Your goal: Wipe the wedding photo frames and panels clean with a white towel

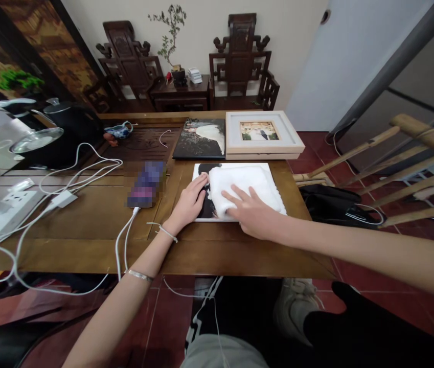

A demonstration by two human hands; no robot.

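Observation:
A folded white cloth (245, 186) covers most of a picture panel (203, 207) with a dark image and white edges, which lies flat on the wooden table. On top of the cloth rests my right hand (253, 212), fingers spread and pressed down on it; its thumb is partly hidden. My left hand (191, 199) lies with fingers stretched along the panel's left side, touching it beside the cloth. Behind the panel are a dark picture of a white bird-like shape (201, 139) and a light wood-framed picture (260, 132), which lies on another flat box or frame.
Left of the panel, a phone (145, 184) is plugged into a white cable. Further left are a power strip (5, 212), tangled cables and a dark kettle (73, 120). A wooden chair (401, 153) stands right of the table (235, 255), near a black bag (329, 202).

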